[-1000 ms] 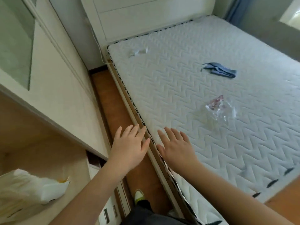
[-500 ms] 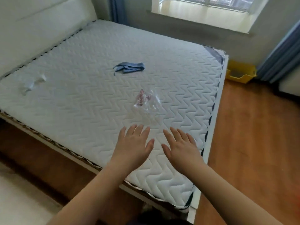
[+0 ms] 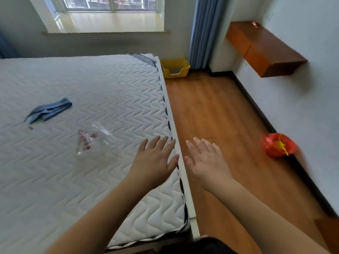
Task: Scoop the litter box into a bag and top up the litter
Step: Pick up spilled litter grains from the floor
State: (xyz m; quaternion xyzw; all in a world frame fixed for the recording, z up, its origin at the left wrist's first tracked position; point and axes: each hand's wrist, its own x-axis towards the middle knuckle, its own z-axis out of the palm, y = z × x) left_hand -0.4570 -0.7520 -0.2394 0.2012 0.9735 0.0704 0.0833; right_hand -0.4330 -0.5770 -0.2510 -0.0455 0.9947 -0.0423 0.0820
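**Both hands held out empty, litter box across the room**

The left hand [image 3: 156, 158] is extended palm down above the near corner of the bare quilted mattress [image 3: 91, 88]; its fingers [image 3: 161, 142] are straight and slightly spread, holding nothing. The right hand [image 3: 205, 160] is extended likewise over the wooden floor [image 3: 211, 110], just beyond the white bed edge [image 3: 183, 171], with its fingers straight, spread and empty. The two hands lie side by side, apart, with the bed edge between them. The yellow litter box [image 3: 175, 67] stands on the floor at the far corner of the bed, beside the blue curtain [image 3: 201, 30] and below the window [image 3: 110, 8], well away from both hands. On the mattress lie a crumpled clear plastic bag [image 3: 91, 142] with reddish marks, near the left hand, and a folded blue cloth [image 3: 48, 110] farther off. A red bag [image 3: 278, 144] sits on the floor against the right-hand wall, under a wall-mounted wooden shelf [image 3: 262, 46].
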